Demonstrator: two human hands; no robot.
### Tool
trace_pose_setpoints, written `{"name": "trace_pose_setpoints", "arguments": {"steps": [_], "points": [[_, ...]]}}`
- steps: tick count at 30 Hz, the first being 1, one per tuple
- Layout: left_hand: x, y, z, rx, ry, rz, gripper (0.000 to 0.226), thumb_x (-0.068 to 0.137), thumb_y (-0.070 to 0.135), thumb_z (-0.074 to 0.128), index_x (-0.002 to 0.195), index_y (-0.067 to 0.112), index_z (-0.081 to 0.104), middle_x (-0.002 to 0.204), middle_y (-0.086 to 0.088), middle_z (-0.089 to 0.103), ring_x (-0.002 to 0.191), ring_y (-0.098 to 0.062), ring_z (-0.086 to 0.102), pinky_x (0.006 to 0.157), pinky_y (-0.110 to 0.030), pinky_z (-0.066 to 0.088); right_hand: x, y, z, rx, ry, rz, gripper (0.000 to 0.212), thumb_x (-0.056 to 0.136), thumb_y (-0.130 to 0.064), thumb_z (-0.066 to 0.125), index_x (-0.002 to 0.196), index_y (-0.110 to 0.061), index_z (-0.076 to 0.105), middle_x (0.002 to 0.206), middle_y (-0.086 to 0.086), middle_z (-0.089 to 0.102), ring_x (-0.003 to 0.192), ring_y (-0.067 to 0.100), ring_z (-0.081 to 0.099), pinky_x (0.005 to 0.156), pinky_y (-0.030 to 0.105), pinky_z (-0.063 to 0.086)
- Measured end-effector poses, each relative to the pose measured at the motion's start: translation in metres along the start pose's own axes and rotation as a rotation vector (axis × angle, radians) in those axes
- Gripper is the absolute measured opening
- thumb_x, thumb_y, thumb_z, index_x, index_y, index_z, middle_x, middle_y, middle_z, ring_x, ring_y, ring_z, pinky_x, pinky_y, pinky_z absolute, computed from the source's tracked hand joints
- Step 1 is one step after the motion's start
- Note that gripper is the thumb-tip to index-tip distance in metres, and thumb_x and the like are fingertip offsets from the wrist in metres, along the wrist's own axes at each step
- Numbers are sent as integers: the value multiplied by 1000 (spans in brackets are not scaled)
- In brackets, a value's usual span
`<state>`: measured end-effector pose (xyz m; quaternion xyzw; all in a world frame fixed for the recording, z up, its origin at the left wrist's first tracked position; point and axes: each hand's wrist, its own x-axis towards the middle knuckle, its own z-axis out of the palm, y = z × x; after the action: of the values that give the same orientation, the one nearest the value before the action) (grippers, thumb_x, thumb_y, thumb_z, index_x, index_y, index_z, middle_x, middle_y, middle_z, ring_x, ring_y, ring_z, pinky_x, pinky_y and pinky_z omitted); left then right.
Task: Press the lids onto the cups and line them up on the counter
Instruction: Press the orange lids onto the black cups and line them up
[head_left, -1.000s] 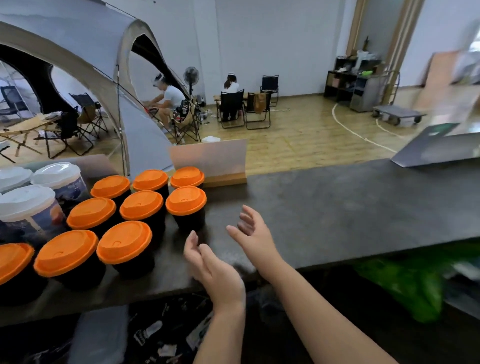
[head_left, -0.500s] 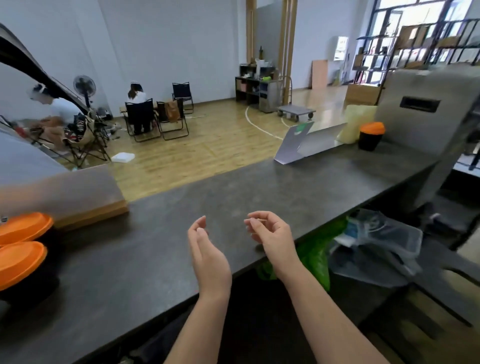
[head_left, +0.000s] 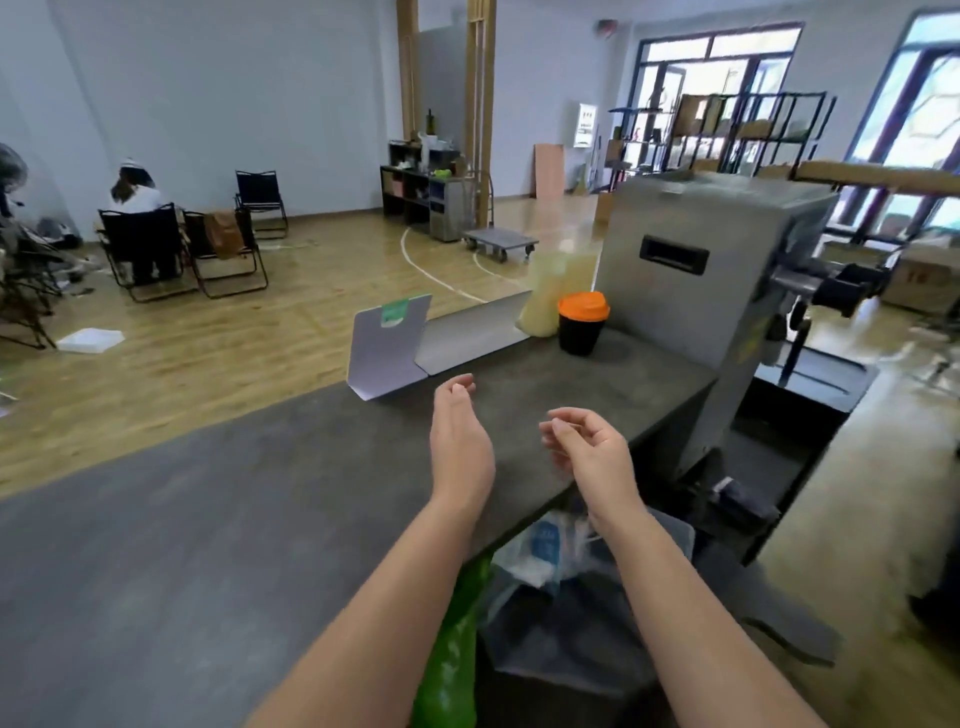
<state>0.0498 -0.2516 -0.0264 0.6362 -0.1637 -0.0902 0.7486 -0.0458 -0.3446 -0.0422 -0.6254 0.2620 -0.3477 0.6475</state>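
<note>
One black cup with an orange lid (head_left: 581, 322) stands upright on the dark grey counter (head_left: 218, 509), at its far right end beside a grey metal machine. My left hand (head_left: 460, 441) hovers over the counter with fingers loosely apart and nothing in it. My right hand (head_left: 592, 452) is level with it at the counter's near edge, fingers curled but apart, also holding nothing. Both hands are well short of the cup. The group of lidded cups is out of view to the left.
A grey metal machine (head_left: 717, 291) fills the counter's right end. A folded white card stand (head_left: 387, 345) and a pale yellow bag (head_left: 550, 291) sit at the far edge. Green and clear plastic bags (head_left: 540, 551) lie below the counter. A person sits on folding chairs across the room.
My view has swung right, away from the grouped orange-lidded cups, which have left the frame. The lone cup and the machine have come closer. Both hands stayed raised and holding nothing.
</note>
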Motion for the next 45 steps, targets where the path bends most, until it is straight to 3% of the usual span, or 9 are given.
{"name": "trace_pose_setpoints", "arguments": {"steps": [6, 10, 15, 21, 25, 30, 36, 40, 45], "points": [[81, -31, 97, 4, -125, -83, 36, 99, 43, 26, 97, 37, 61, 108, 8, 65, 108, -17, 59, 106, -47, 43, 120, 3, -50, -88, 65, 51, 16, 98, -11, 52, 97, -18, 67, 96, 6, 70, 78, 11, 62, 58, 14, 48], [131, -44, 147, 21, -143, -158, 35, 100, 45, 27, 99, 35, 60, 114, 5, 64, 113, -19, 56, 109, -46, 40, 193, 8, -66, -120, 133, 52, 18, 101, -21, 49, 115, -25, 59, 118, 1, 62, 98, 10, 59, 82, 30, 54], [172, -61, 194, 55, -163, -264, 53, 105, 48, 23, 148, 22, 39, 150, 0, 43, 139, -18, 38, 117, -37, 25, 259, 22, -70, -78, 100, 100, 47, 104, -37, 37, 149, -25, 31, 153, -4, 34, 135, 12, 35, 113, 43, 35], [176, -66, 209, -58, -222, -305, 54, 106, 47, 22, 149, 19, 39, 150, 0, 45, 138, -13, 39, 109, -27, 28, 287, 38, -58, -91, 6, 124, 70, 89, -64, 32, 148, -28, 37, 152, -4, 41, 140, 15, 37, 117, 46, 30], [168, -57, 198, -80, -208, -258, 52, 106, 47, 22, 145, 21, 45, 142, -1, 51, 120, -5, 42, 107, -26, 30, 265, 26, -48, -67, 36, 108, 55, 102, -49, 28, 149, -22, 35, 152, -1, 41, 139, 15, 37, 117, 42, 30], [142, -25, 149, -93, -202, -178, 46, 106, 49, 20, 125, 29, 57, 126, 6, 58, 128, -10, 48, 117, -36, 31, 217, 3, -16, -10, 35, 36, 47, 105, -41, 28, 146, -19, 37, 146, 1, 46, 132, 13, 43, 113, 36, 33], [82, 43, 26, -142, -62, -58, 45, 109, 30, 21, 142, 14, 47, 121, 12, 54, 113, 2, 47, 82, -2, 41, 116, -14, 76, 133, -111, -26, 41, 104, -39, 31, 138, -21, 44, 135, 3, 55, 126, 16, 51, 113, 45, 37], [29, 58, -86, -131, 61, 6, 46, 109, 34, 22, 145, 18, 46, 144, 6, 51, 126, 0, 46, 111, -22, 34, 22, -14, 156, 198, -257, -59, 29, 99, -42, 35, 124, -35, 49, 132, 1, 57, 125, 16, 53, 112, 47, 37], [-53, 64, -245, -58, 279, 87, 39, 109, 33, 22, 129, 35, 55, 128, 18, 61, 115, 13, 53, 113, -27, 36, -119, -3, 267, 172, -472, -33, 34, 94, -48, 36, 125, -38, 46, 133, -4, 56, 126, 12, 51, 111, 43, 38]]}}
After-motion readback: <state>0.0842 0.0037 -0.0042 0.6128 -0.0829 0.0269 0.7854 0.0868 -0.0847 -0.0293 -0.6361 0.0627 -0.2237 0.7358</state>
